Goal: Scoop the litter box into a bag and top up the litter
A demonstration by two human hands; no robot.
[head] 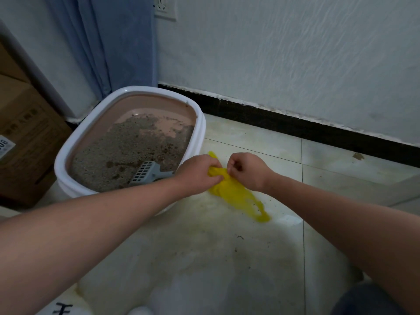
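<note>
A white litter box (68, 153) with a brown inner wall stands on the floor at the left, holding a thin layer of grey litter with dark clumps. A grey slotted scoop (145, 171) lies in it near the front rim. Just right of the box, a crumpled yellow plastic bag (236, 194) lies on the tiles. My left hand (197, 173) and my right hand (247, 171) both pinch the bag's upper end, fingers closed on the plastic, close together.
A cardboard box (25, 137) stands left of the litter box. A blue curtain (109, 42) hangs behind it. The wall with a dark skirting board (295, 123) runs along the back. Scattered litter grains lie on the stained tiles.
</note>
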